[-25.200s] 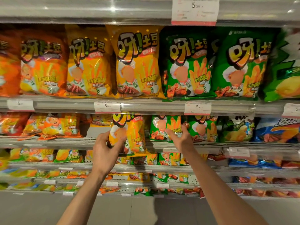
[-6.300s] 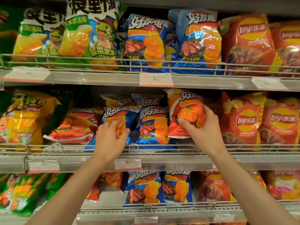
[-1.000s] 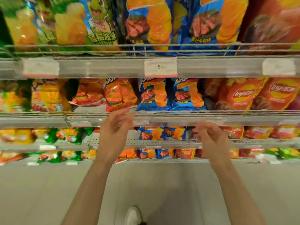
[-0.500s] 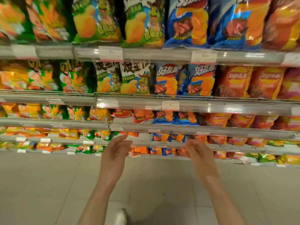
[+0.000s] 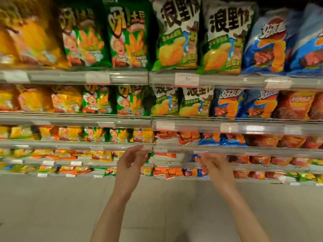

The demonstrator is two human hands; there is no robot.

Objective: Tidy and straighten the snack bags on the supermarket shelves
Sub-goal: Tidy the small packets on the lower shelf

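Head view, motion blur throughout, worst at upper left. Left hand point(image 5: 130, 162) raised before the shelves point(image 5: 76, 117), palm turned inward, fingers point(image 5: 139, 150) loosely extended and spread, gripping nothing; fingertips level with the front rail of the third shelf down, contact with rail not determinable. Right hand point(image 5: 215, 165) raised at about the same height, well apart from left, back of hand toward camera, fingers relaxed and slightly bent, nothing held; blurred, so contact with the shelf edge behind it not determinable. Snack bags in rows on every shelf level, standing upright on the upper two. Top visible row, left to right: yellow-orange bags point(image 5: 29, 35), green bags point(image 5: 128, 35), white-and-green bags point(image 5: 176, 35), blue bags point(image 5: 267, 42). Second row in the same colour order, ending with red bags point(image 5: 295, 105) at far right. Third row, just above the hands: small green and yellow packs at left, a red pack point(image 5: 188, 137) tilted beside blue ones at right. Lower rows too small and blurred to resolve beyond mixed orange, green, red. White price tags point(image 5: 186, 79) clipped along shelf fronts. Grey tiled floor point(image 5: 52, 206) below, both bare forearms entering from bottom edge.
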